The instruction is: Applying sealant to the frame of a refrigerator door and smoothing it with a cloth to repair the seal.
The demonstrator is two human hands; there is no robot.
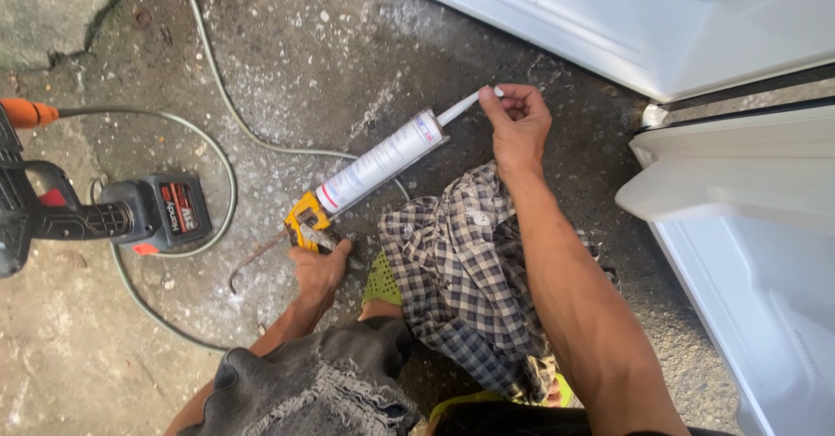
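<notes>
Caulk gun [306,223], yellow frame, lies slanted over the concrete floor [365,44], handle end toward me, nozzle [459,107] pointing up and away. White tube [381,161] sits in its cradle; contents not visible. My left hand [320,271] is clamped around the handle and trigger. My right hand [517,123] has thumb and fingers pinched together on the white nozzle tip. Checked cloth [461,262] lies between my arms, below the tube. Cordless drill [104,214] rests well apart on the left, ringed by a grey cable [228,175]. White frame [739,175] stands at right.
</notes>
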